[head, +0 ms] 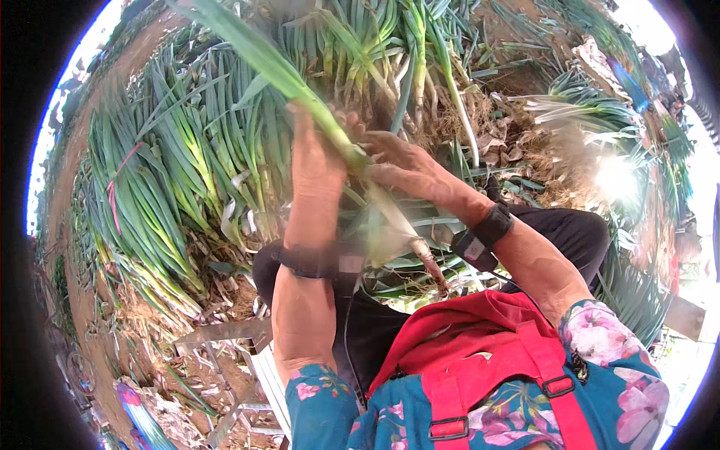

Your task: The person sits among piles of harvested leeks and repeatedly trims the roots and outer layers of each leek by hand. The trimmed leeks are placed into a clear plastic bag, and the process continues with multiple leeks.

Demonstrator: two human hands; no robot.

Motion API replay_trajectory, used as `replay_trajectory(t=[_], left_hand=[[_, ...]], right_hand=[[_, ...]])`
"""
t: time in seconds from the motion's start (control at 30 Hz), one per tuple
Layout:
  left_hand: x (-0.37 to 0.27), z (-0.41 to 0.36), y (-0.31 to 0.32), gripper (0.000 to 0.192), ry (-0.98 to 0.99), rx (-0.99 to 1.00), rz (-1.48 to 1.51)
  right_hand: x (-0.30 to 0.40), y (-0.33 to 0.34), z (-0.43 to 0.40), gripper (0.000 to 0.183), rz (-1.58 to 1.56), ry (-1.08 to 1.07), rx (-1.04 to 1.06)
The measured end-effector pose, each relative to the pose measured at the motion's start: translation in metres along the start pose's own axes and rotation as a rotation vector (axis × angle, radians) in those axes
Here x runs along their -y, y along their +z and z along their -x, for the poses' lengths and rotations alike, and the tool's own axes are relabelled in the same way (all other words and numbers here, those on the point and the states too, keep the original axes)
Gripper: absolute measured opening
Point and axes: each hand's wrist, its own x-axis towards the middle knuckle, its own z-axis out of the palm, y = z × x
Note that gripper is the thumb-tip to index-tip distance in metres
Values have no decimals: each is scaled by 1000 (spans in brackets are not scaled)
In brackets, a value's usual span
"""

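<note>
A large green onion [399, 216] slants across in front of me, its green leaves at the upper left and its root end low, above my lap. My left hand [319, 146] grips it where the leaves meet the stalk. The fingers and thumb of my right hand [408, 163] close around the stalk just below; the fingertips are partly hidden and blurred. A blurred pale-green strip hangs under the hands along the white shaft. Black bands with small devices circle both wrists. Beyond my hands, more green onions [337, 50] stand upright with their roots on the ground.
Green onions tied with pink string [143, 185] lean at the left. A pile of onions with pale stalks [590, 109] lies at the right. Loose roots and dry peelings [500, 138] litter the soil. A metal frame [225, 332] is beside my left knee. My red apron [467, 337] covers my lap.
</note>
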Motion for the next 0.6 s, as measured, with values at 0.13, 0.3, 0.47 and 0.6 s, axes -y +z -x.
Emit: replay_trajectory(t=[0.13,0.3,0.47,0.6], left_hand=[[14,8,8,57,-44,-82,-41],[18,3,-8,53,-96,-66,-59],[15,1,-20,53,-139,-112,-181],[17,4,-17,54,-181,-82,-137]], right_hand=[[-2,8,-9,39,245,-26,-169],[-14,6,-4,21,593,-375,-231],[2,-1,27,12,594,-630,-103],[5,-6,41,22,409,-335,-143]])
